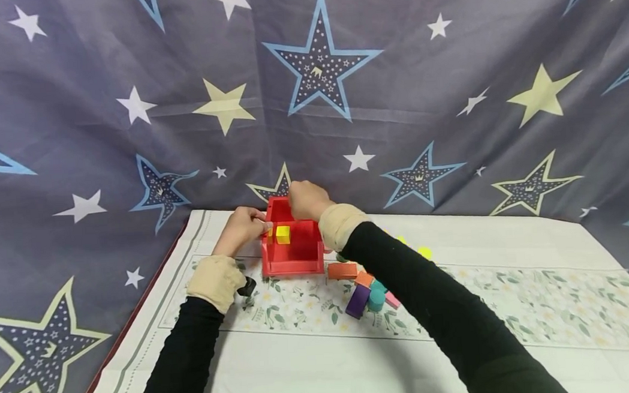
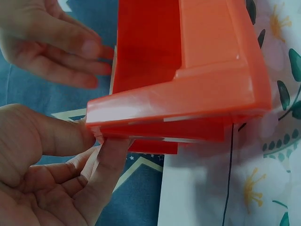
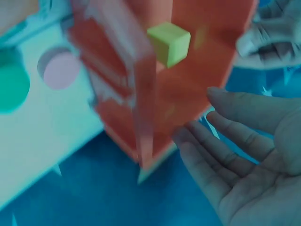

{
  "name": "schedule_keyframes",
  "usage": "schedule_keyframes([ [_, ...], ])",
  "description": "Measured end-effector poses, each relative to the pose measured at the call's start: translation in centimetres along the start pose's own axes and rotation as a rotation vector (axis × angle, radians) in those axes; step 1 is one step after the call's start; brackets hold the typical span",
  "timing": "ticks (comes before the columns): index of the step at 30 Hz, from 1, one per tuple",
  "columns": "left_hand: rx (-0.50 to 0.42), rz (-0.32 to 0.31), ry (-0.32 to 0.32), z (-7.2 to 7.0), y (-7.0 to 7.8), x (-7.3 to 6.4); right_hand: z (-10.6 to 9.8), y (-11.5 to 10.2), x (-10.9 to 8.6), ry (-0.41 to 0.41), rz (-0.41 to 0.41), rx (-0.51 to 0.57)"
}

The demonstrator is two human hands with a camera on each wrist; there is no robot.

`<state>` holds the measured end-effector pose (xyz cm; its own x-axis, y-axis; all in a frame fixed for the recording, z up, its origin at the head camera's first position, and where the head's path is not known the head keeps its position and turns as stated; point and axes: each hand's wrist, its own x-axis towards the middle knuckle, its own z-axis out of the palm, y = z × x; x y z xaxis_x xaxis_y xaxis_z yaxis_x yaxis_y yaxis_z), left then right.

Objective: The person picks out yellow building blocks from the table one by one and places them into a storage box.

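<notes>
A red open-topped plastic box (image 1: 297, 266) stands near the back edge of the table, one side open or low. Inside it lies a yellow cube (image 3: 169, 44). At the box's left side my left hand (image 1: 242, 228) pinches the wall's rim between thumb and finger, as the left wrist view shows up close. My right hand (image 1: 308, 200) is at the back right of the box. Its fingers (image 3: 235, 136) are loosely extended at the box's edge, and I cannot tell whether they touch it.
Right of the box lie loose blocks: an orange block (image 1: 342, 271), a purple block (image 1: 357, 302), a teal cylinder (image 1: 376, 299) and a pink piece (image 1: 392, 300). Yellow pieces (image 1: 425, 253) lie beyond my right sleeve. A star-patterned curtain (image 1: 316, 142) hangs behind the table.
</notes>
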<state>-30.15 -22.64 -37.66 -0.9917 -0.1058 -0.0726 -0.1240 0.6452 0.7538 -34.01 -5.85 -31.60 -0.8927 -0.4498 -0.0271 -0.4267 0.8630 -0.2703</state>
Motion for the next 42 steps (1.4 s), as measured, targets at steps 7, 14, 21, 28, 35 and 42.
schedule_keyframes([
  [7, -0.014, -0.017, -0.011, -0.1, 0.1, -0.1, -3.4, 2.0, -1.4, 0.028, -0.072, -0.008],
  [14, -0.058, -0.015, -0.024, 0.0, 0.2, -0.1, -5.4, 4.3, -3.8, 0.033, -0.120, -0.063],
  [21, -0.062, -0.027, -0.023, 0.0, 0.2, -0.2, -6.9, 6.5, -6.7, 0.029, -0.153, -0.106],
  [28, -0.066, -0.064, -0.045, -0.1, 0.1, 0.0, -7.9, 8.8, -8.5, 0.044, -0.156, -0.127],
  [35, -0.066, -0.079, -0.047, -0.1, 0.2, -0.1, -7.8, 10.8, -10.1, 0.006, -0.138, -0.103],
  [42, -0.054, -0.066, -0.047, -0.1, 0.4, -0.3, -6.8, 13.3, -11.7, -0.003, -0.163, -0.120],
])
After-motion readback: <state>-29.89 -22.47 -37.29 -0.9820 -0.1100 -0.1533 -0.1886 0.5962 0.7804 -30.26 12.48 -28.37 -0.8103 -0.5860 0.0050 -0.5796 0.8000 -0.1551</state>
